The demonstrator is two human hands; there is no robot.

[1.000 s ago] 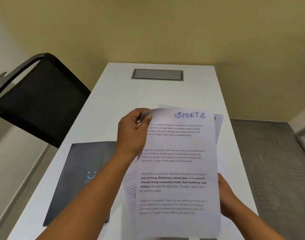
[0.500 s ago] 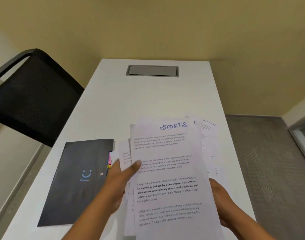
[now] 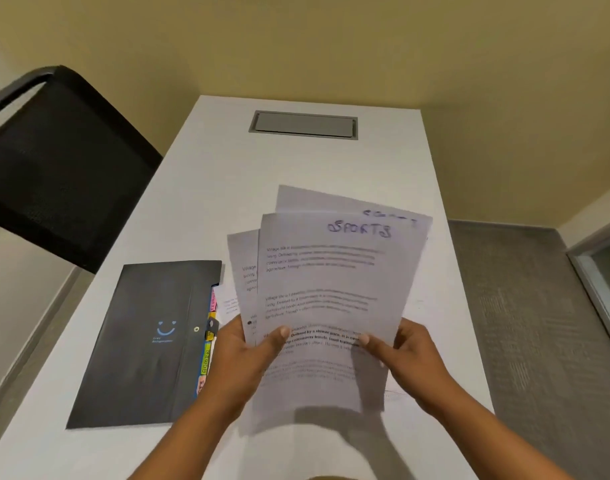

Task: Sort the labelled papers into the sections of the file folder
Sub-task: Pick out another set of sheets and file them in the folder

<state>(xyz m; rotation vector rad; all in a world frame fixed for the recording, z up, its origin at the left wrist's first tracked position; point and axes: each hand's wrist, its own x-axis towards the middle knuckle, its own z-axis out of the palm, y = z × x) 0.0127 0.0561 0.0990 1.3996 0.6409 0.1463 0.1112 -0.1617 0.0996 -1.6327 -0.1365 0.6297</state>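
Both hands hold fanned papers [image 3: 331, 289] above the table [image 3: 296, 168].
Left hand [image 3: 248, 355] and right hand [image 3: 407, 355] pinch the sheets, thumbs on top, beside the closed folder [image 3: 141, 341].

One wide-angle view looks from the person's head, forward and steeply down along the white counter [image 3: 206, 209] to the far wall [image 3: 296, 46]. It sits close: the left hand [image 3: 251, 355], the right hand [image 3: 412, 355] and the papers [image 3: 331, 289] they hold fill the lower middle.
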